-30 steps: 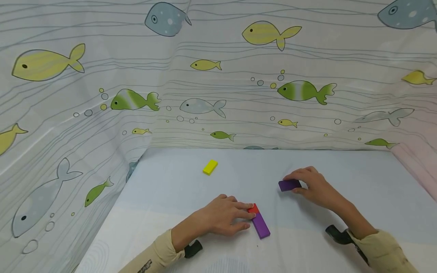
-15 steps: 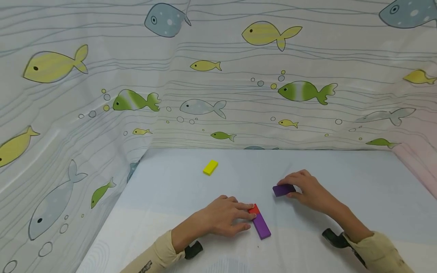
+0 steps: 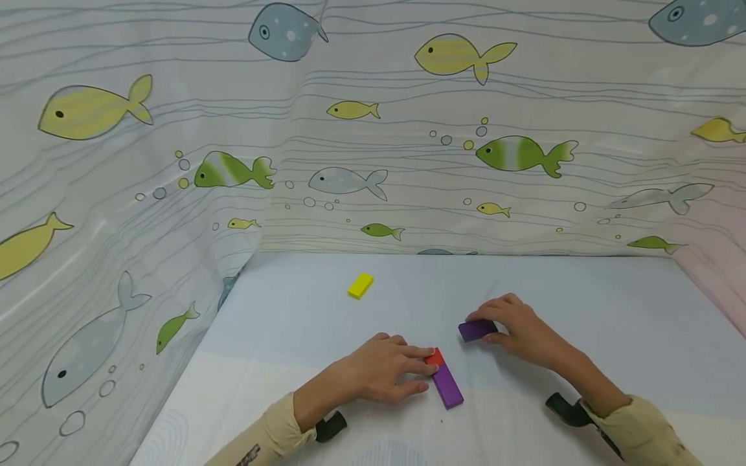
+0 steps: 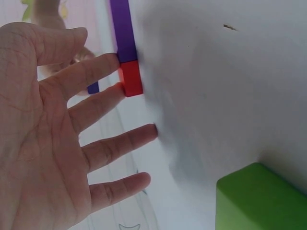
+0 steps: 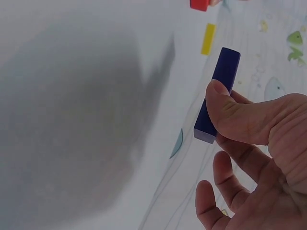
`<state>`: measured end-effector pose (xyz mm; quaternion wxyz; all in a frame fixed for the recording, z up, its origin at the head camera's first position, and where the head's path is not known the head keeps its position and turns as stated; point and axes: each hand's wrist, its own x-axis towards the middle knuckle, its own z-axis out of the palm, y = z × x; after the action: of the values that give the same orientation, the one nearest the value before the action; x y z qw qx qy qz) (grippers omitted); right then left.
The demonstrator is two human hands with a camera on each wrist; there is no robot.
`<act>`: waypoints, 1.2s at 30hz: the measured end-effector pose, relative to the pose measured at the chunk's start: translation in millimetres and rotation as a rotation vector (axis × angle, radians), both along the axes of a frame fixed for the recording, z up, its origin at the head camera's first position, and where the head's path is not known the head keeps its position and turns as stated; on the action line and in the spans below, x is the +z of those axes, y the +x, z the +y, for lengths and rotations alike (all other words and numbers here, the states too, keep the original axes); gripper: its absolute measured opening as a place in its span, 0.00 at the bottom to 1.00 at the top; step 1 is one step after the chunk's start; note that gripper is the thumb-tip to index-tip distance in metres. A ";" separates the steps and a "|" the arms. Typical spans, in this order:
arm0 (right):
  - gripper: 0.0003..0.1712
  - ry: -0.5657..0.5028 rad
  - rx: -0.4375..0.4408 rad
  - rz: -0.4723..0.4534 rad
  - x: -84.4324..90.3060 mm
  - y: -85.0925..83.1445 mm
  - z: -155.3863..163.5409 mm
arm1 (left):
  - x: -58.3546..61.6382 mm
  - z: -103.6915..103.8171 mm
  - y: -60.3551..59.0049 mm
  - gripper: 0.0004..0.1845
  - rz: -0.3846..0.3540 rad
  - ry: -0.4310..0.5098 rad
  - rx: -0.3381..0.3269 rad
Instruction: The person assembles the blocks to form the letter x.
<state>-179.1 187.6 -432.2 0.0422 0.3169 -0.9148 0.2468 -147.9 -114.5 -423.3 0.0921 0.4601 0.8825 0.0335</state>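
Note:
Two blocks lie end to end on the table: a small red block [image 3: 436, 357] and a longer purple block [image 3: 448, 387]. My left hand [image 3: 384, 370], fingers spread and fairly straight, touches the red block with two fingertips. In the left wrist view those fingertips meet the side of the red block [image 4: 132, 79]. My right hand [image 3: 521, 331] pinches another dark purple block [image 3: 474, 331] between thumb and fingers, beyond and to the right of the pair. That held block [image 5: 225, 67] looks dark blue in the right wrist view and casts a shadow on the table.
A yellow block [image 3: 360, 285] lies farther back on the white tabletop [image 3: 303, 310]. A green block [image 4: 261, 201] shows in the left wrist view's lower right corner; the head view does not show it. Fish-patterned cloth [image 3: 402, 142] hangs behind and at the left.
My right hand has moved left and toward me with the dark purple block, closer to the red and purple pair. The left hand stays on the red block.

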 end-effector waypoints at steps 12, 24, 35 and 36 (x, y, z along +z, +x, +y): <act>0.26 0.038 0.054 -0.019 -0.8 4.6 -13.3 | 0.5 0.3 -0.5 0.23 0.010 -0.001 -0.002; 0.23 0.081 0.067 -0.036 -3.2 9.2 -27.0 | 1.4 0.2 0.0 0.23 0.008 -0.011 0.000; 0.23 0.086 0.088 -0.053 -7.3 7.4 -30.2 | 4.8 0.3 0.2 0.23 0.010 -0.008 -0.002; 0.23 0.088 0.088 -0.052 -7.3 7.3 -30.5 | 5.0 0.4 0.2 0.23 0.012 -0.007 -0.004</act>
<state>-171.8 157.1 -439.5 -0.0066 0.3518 -0.9107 0.2163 -147.6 -114.1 -418.3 0.0886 0.4616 0.8822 0.0273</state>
